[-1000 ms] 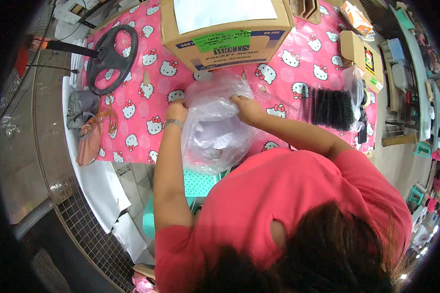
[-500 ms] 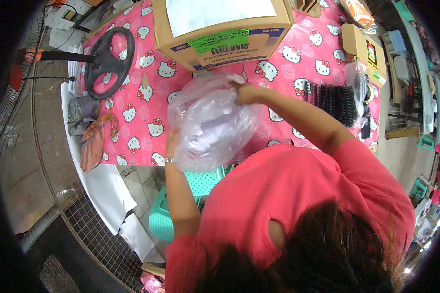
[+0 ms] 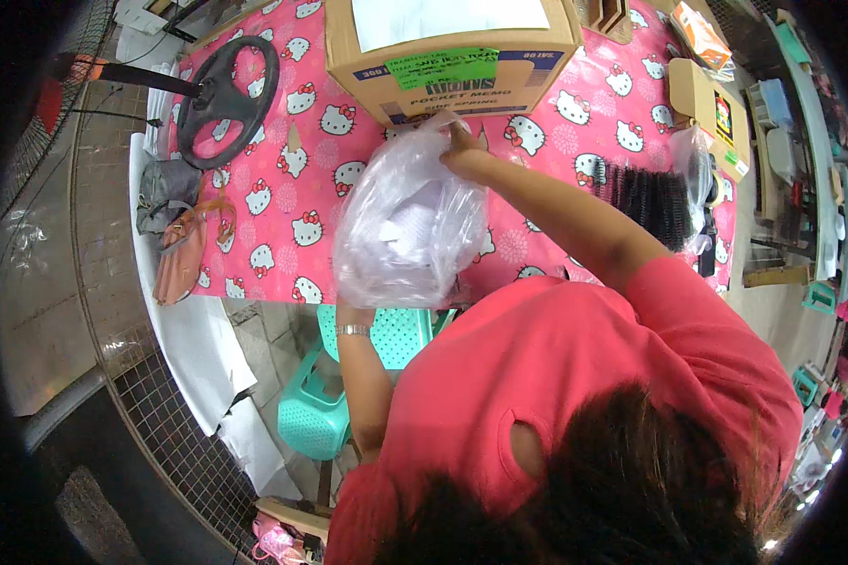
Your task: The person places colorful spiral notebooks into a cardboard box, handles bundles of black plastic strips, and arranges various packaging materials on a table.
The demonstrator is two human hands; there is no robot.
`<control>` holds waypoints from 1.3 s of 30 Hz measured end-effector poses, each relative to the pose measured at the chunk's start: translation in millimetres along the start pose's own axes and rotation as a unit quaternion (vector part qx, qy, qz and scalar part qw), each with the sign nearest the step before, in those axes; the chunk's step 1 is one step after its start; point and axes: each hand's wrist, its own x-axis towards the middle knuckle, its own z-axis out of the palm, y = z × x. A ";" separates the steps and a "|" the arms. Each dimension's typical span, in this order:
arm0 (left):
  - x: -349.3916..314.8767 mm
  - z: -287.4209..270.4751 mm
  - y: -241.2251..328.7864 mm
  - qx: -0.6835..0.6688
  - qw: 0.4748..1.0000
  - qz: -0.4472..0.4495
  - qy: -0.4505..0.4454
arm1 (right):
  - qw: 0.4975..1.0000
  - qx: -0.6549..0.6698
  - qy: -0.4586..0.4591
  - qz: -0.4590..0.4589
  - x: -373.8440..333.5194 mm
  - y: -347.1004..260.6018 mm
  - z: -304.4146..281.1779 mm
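Note:
A clear plastic bag (image 3: 367, 231) stands at the front of the pink cartoon-print tablecloth, with a stack of whitish, ridged-edged items (image 3: 413, 224) showing dimly through it. My right hand (image 3: 464, 155) pinches the bag's gathered upper edge, fingers closed on the film. Below the bag's near left side is my left hand (image 3: 352, 314), a metal-banded watch on its wrist. The plastic covers its fingers, so their grip does not show.
Behind the bag stands a large cardboard box (image 3: 462, 80) with a green label. Black spiral coils (image 3: 645, 202) lie at the right, near an open carton (image 3: 711, 113). A black fan guard ring (image 3: 228, 102) and a pink pouch (image 3: 181, 254) sit left. Green stools (image 3: 316, 414) stand below.
My left hand has shifted from the bag's left side to below its near edge. The bag's top is drawn up taller and narrower in my right hand. The whole view has shifted slightly.

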 end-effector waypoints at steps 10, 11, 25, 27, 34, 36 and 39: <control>16.2 -25.3 -68.3 -0.055 0.992 0.111 -0.018 | 0.984 -0.139 0.043 0.106 21.2 -3.4 17.4; 13.0 -6.7 -67.3 -0.062 0.994 0.083 0.040 | 0.979 -0.140 0.048 0.141 23.7 3.5 12.3; 16.9 14.4 15.4 -0.108 0.972 0.183 0.100 | 0.894 -0.324 0.133 -0.281 -7.1 3.0 -11.2; 26.7 13.9 26.4 -0.081 0.975 0.182 0.104 | 0.922 -0.268 0.131 -0.247 -24.0 -11.0 -10.0; 50.0 30.3 64.9 -0.184 0.970 0.104 -0.123 | 0.799 -0.440 0.147 -0.383 -22.0 25.1 -18.2; 37.0 48.5 76.0 -0.230 0.938 0.175 -0.193 | 0.811 -0.453 0.127 -0.348 -25.6 23.3 -25.4; -9.4 84.7 86.8 -0.135 0.915 0.164 -0.344 | 0.796 -0.524 0.108 -0.284 -35.8 6.6 -42.7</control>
